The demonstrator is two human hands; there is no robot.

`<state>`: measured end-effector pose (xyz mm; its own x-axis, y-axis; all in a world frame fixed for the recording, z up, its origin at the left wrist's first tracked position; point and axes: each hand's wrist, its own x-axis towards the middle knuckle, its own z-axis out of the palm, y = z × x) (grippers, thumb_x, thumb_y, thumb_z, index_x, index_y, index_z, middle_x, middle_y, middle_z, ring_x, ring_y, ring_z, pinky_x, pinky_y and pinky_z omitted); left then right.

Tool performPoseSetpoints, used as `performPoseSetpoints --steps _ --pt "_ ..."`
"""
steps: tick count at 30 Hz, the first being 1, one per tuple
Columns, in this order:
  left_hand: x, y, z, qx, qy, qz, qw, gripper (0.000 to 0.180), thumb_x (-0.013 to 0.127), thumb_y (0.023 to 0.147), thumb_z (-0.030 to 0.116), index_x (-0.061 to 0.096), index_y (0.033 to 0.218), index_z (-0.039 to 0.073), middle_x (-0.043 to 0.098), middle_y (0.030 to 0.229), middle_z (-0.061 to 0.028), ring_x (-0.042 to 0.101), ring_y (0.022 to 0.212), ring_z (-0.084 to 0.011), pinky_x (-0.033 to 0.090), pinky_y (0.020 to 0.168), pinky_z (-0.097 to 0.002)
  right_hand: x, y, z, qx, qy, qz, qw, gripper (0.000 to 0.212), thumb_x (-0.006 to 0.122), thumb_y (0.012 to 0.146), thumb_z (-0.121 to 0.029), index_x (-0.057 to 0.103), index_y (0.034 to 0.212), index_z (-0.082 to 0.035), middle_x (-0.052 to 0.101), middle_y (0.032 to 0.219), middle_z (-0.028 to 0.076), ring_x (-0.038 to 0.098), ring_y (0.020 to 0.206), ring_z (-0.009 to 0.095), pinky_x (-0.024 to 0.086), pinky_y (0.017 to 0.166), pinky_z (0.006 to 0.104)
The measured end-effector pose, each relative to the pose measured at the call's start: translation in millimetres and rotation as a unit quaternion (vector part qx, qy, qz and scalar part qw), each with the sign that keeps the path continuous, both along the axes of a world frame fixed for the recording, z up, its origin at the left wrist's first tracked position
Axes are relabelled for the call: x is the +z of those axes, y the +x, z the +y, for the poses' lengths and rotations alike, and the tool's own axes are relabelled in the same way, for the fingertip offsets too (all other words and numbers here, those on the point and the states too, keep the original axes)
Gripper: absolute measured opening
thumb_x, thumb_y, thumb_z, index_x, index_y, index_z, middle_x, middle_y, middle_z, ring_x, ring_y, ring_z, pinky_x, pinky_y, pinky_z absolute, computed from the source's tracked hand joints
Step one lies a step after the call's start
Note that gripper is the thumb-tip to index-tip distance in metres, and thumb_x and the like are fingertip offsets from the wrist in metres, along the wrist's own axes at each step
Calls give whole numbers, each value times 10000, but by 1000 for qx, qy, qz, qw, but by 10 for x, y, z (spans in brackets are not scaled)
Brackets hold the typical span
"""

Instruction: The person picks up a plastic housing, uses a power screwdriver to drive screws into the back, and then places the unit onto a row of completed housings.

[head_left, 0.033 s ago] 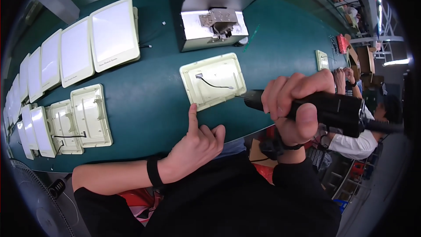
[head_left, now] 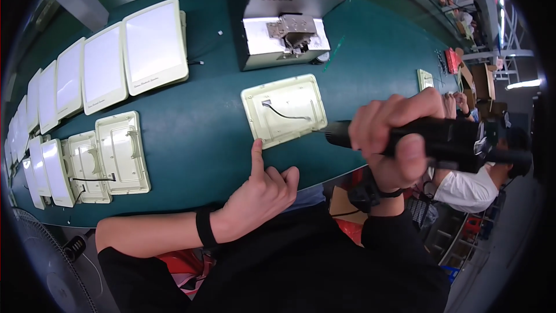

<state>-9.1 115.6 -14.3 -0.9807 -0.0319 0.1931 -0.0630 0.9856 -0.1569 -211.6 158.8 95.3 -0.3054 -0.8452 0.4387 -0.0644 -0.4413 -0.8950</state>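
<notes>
Head camera: I see the pale cream casing (head_left: 278,128) lying inner side up on the green table (head_left: 197,145), ahead of the person, a dark cable (head_left: 282,115) across its inside. The left hand (head_left: 252,203) grasps nothing; its index finger reaches out with the tip at the casing's near left corner, the other fingers loosely curled. The right hand (head_left: 394,127) has its grip clenched around a black power screwdriver (head_left: 443,145), nose aimed at the near right corner; blur keeps me from telling whether the bit touches. Beyond the casing I have a metal machine (head_left: 289,37) standing. To the left, white-faced panels (head_left: 153,46) overlap in a row, and nearer to me lie spare casings (head_left: 121,130). Past the screwdriver I make out a co-worker's hands (head_left: 461,104).
</notes>
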Motion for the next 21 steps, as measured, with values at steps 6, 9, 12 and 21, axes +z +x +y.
performPoseSetpoints --steps 6,9,12,21 --pt "51 -19 3 -15 -4 0 1000 283 586 884 147 378 694 126 254 488 10 320 419 -134 532 1040 -640 432 -20 -818 -44 -176 -2 983 271 596 1014 -337 561 986 -69 461 661 25 430 506 131 391 489 317" --pt "15 9 -27 -4 2 5 1000 272 574 889 139 385 695 121 266 481 12 340 412 -135 530 1040 -641 399 40 -1095 -87 -180 37 979 274 561 1026 -326 577 954 -63 457 675 21 426 511 131 375 501 310" --pt "-5 -19 -34 -2 7 20 1000 273 569 894 139 386 693 117 271 478 14 349 415 -134 526 1041 -646 364 17 -1185 -170 -115 101 973 288 528 1036 -325 578 932 -62 456 686 18 425 515 135 361 509 306" --pt "-40 59 -34 0 -36 20 999 300 550 939 173 375 699 132 190 510 19 301 442 -132 520 1049 -645 435 362 -405 82 -101 6 991 239 585 1007 -296 518 1037 -68 513 680 24 461 498 124 405 470 302"
